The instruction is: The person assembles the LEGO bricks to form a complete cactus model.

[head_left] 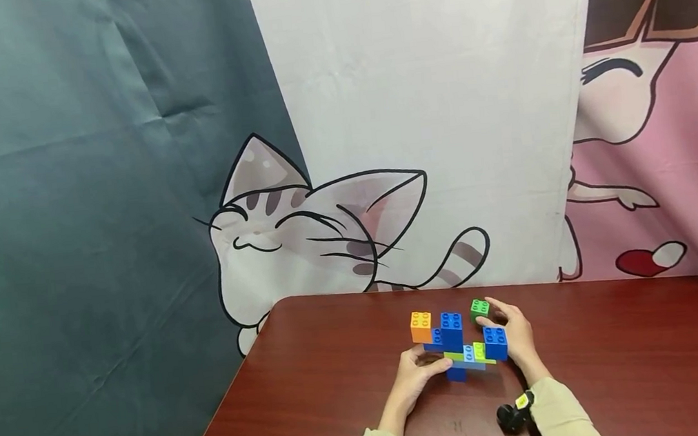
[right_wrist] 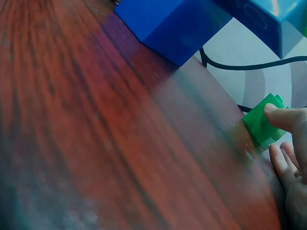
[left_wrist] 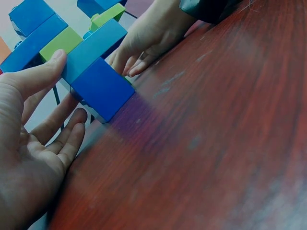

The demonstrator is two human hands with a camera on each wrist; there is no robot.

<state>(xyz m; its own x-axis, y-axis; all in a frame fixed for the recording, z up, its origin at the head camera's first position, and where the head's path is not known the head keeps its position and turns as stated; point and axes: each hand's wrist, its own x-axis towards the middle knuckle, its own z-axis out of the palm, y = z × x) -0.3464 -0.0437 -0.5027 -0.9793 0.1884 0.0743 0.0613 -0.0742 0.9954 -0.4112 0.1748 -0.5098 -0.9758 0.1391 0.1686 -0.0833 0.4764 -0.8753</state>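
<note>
My left hand (head_left: 414, 378) grips a built structure of toy building bricks, its thumb on the near side and the other fingers behind and below. The structure has an orange brick (head_left: 421, 328) at its left end, a tall blue brick (head_left: 452, 333) in the middle and another blue brick (head_left: 495, 344) at the right. Lime and light blue pieces lie between, over a dark blue brick (left_wrist: 103, 88) at the bottom. Behind the structure's right side, my right hand (head_left: 517, 331) pinches a small green brick (right_wrist: 261, 122) low at the tabletop, its studs facing up.
The reddish-brown wooden table (head_left: 635, 352) reaches back to a hanging cloth backdrop (head_left: 437, 85) printed with a cartoon cat. A black wrist device (head_left: 513, 418) sits at the right sleeve. The table's left edge slants toward the front.
</note>
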